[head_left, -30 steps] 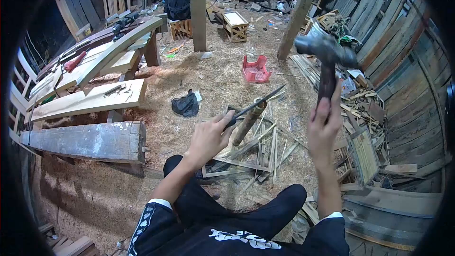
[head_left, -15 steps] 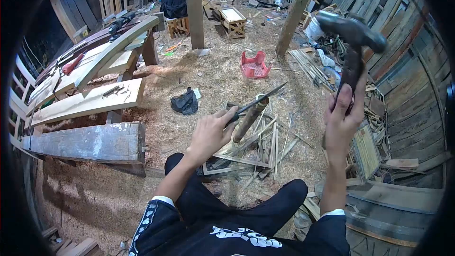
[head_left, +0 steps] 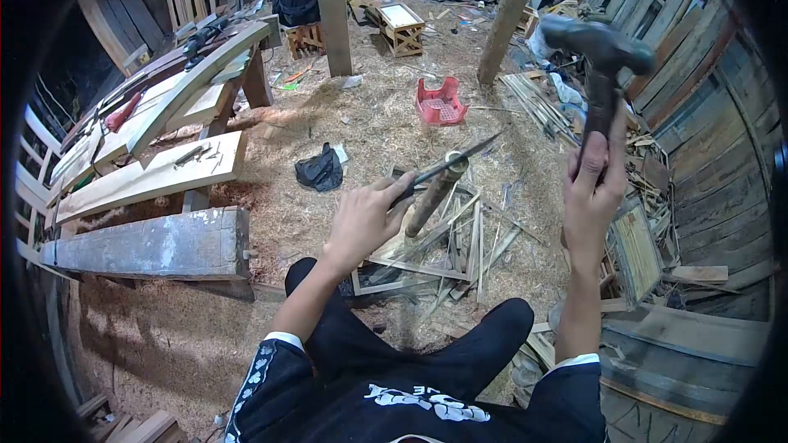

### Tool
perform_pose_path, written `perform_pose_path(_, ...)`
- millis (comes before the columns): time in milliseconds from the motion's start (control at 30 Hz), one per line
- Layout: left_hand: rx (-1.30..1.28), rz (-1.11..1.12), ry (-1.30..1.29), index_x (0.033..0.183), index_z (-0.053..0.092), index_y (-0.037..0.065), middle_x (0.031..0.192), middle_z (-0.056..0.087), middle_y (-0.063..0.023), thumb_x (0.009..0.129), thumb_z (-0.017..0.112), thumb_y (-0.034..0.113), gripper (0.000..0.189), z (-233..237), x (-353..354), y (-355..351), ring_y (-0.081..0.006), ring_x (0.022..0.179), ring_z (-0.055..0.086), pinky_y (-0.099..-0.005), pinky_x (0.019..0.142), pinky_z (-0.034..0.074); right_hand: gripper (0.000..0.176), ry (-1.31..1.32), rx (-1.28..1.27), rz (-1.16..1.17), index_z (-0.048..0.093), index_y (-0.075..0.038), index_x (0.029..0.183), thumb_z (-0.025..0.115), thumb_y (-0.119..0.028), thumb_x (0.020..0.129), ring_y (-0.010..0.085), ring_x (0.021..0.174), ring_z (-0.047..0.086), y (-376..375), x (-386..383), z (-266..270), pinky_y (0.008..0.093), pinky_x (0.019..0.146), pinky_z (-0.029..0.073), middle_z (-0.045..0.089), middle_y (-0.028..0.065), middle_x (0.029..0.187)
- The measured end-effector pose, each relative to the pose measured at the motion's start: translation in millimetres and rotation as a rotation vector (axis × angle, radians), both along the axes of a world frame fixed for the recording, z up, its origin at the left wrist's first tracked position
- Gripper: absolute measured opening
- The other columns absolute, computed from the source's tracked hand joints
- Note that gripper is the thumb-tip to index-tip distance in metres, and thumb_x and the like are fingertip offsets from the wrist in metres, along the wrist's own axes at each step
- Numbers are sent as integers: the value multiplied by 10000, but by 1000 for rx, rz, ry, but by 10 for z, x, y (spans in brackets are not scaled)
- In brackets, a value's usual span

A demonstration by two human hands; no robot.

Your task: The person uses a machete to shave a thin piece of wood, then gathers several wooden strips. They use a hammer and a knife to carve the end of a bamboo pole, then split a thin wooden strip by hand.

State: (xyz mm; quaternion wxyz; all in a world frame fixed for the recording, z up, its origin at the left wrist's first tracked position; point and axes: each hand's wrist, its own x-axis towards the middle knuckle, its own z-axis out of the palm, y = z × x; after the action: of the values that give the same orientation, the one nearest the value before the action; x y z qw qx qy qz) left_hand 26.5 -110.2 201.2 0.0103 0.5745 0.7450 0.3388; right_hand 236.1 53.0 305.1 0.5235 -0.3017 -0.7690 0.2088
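My left hand (head_left: 361,220) is closed round the dark handle of a knife (head_left: 458,159). The blade points up and to the right, across the top end of an upright round wooden stick (head_left: 430,201). In my right hand (head_left: 594,189), raised at the right, is a hammer (head_left: 602,53) with its head up, well apart from the knife. Beneath the stick, thin wooden strips and a wooden frame (head_left: 410,267) lie on the shavings-covered floor.
Planks and a painted beam (head_left: 148,244) rest at the left. A red plastic stool (head_left: 441,103), a black bag (head_left: 319,172) and a small wooden crate (head_left: 400,30) are ahead. Two posts rise beyond. Scrap wood lines the right wall.
The knife blade has shifted slightly and lies across the stick's top. The hammer has moved a little to the left, still raised.
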Motion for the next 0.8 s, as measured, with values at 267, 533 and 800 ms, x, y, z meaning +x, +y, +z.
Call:
perform_pose_path(267, 10, -35, 12, 1290, 665, 149, 921, 694, -140, 909, 682, 253, 396, 11, 2, 14, -343, 755, 663, -435, 687, 517, 467, -385, -203, 46, 444, -239, 1519, 500, -270, 1056, 247, 555, 548, -26, -6, -808, 395, 610, 489, 695, 166, 863)
perform_pose_path(533, 31, -20, 31, 1291, 666, 158, 887, 689, -133, 903, 684, 251, 400, -15, -40, 155, -336, 748, 667, -439, 677, 515, 493, 99, -53, -42, 398, -203, 1544, 483, -283, 1065, 99, 573, 513, 13, -33, -387, 310, 541, 463, 632, 58, 773)
perform_pose_path(800, 50, -62, 29, 1300, 651, 163, 920, 699, -114, 913, 664, 261, 399, -57, -50, 126, -340, 731, 676, -448, 646, 515, 510, -286, -255, 56, 365, -172, 1560, 447, -317, 1078, 83, 556, 470, -23, 86, -857, 264, 493, 417, 519, 21, 715)
